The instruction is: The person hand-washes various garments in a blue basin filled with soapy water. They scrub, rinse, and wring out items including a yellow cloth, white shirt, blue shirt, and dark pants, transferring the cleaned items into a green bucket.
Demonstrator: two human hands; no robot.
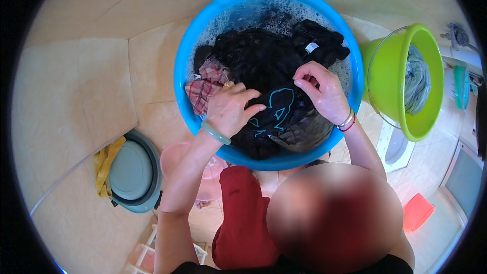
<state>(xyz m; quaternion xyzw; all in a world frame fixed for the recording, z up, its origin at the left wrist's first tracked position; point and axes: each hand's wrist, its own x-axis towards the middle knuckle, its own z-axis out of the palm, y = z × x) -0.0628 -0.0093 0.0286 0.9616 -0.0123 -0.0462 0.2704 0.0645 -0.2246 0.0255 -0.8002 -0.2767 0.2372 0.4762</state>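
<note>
A black garment with a teal line drawing [280, 107] lies spread over wet laundry in a large blue basin [183, 76] of sudsy water. On its left side, my left hand [229, 107] grips the dark cloth, thumb and fingers bent around it. My right hand [323, 94] pinches the same garment's upper right edge between thumb and fingertips. Beside my left hand rests a red plaid cloth [203, 94]. More soaked black clothing [253, 50] fills the far part of the basin, with a white tag [311, 47] showing on one piece.
A lime-green bucket [378, 66] holding greyish cloth [417, 81] stands at the right. On the left are a grey-green folding basin [131, 170] and a yellow cloth [108, 165]. A pink basin [172, 155] sits below my left forearm; a coral-red container [418, 212] is at lower right.
</note>
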